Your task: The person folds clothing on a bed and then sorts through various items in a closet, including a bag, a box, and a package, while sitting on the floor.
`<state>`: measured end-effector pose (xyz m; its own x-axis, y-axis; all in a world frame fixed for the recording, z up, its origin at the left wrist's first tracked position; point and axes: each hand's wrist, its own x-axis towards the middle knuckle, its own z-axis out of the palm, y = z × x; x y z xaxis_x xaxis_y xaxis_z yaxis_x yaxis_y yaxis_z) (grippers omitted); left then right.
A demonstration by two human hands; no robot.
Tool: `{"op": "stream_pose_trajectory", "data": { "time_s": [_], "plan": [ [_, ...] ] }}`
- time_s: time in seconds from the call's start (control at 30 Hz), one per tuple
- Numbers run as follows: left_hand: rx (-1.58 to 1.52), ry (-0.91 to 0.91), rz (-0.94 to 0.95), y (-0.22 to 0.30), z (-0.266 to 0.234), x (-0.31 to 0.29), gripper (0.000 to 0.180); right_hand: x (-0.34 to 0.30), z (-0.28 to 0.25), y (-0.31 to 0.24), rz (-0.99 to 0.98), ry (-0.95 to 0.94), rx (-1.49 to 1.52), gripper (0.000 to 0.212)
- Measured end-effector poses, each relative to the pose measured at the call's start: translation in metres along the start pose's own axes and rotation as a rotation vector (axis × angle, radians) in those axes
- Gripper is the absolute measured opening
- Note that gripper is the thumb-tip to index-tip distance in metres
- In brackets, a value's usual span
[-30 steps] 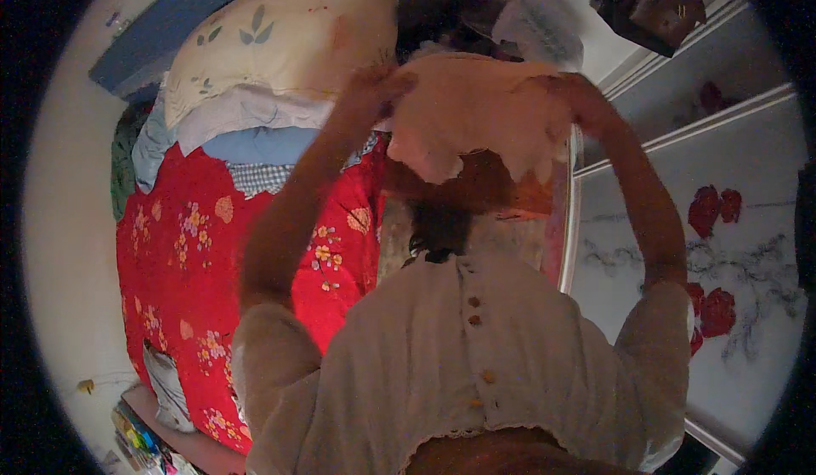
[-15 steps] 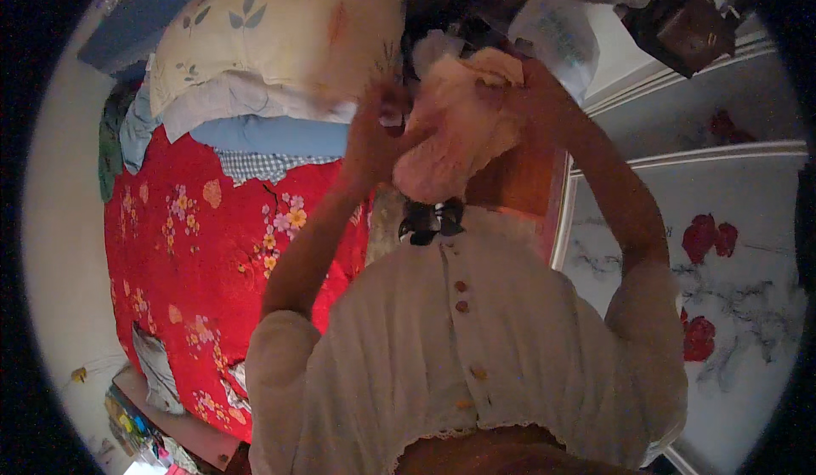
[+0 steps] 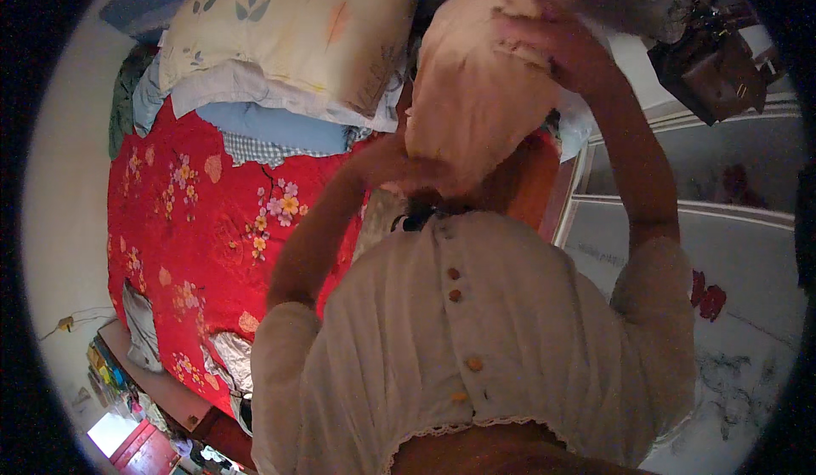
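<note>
Head view: our right hand is grasping the cloth, now unbunching and opening out. Left hand: grip unclear

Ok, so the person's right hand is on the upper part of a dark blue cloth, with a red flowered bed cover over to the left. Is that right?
Not quite: the cloth is pale peach, not dark blue, as the head view shows. The right hand is on its upper part, and the red flowered bed cover is to the left.
</note>
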<state>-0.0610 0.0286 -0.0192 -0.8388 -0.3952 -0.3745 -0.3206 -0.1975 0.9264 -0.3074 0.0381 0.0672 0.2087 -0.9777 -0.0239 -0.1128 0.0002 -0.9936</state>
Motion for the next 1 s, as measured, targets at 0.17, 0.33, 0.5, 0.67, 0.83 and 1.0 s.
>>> {"op": "stream_pose_trajectory", "data": {
  "time_s": [0.17,0.33,0.5,0.67,0.83,1.0],
  "plan": [
    [-0.153,-0.161,-0.02,-0.005,0.027,-0.014,0.05,-0.007,0.004,0.094,0.059,-0.154,-0.716,0.038],
    [-0.391,0.097,0.238,-0.036,0.026,0.005,0.041,-0.054,0.069,0.156,0.306,-0.32,0.328,0.039],
    [-1.019,0.209,0.115,-0.024,0.02,0.025,0.044,-0.066,0.079,0.163,0.499,-0.136,0.653,0.039],
    [-0.89,0.273,0.056,-0.062,0.001,0.056,0.044,-0.067,0.042,0.15,0.507,-0.133,0.729,0.039],
    [-0.379,0.491,0.082,-0.12,-0.021,0.062,0.045,-0.054,0.016,0.146,0.35,-0.046,0.577,0.04],
    [-0.807,0.335,-0.019,-0.079,0.024,0.077,0.046,-0.05,0.033,0.157,0.364,-0.08,0.569,0.04]
  ]
}}
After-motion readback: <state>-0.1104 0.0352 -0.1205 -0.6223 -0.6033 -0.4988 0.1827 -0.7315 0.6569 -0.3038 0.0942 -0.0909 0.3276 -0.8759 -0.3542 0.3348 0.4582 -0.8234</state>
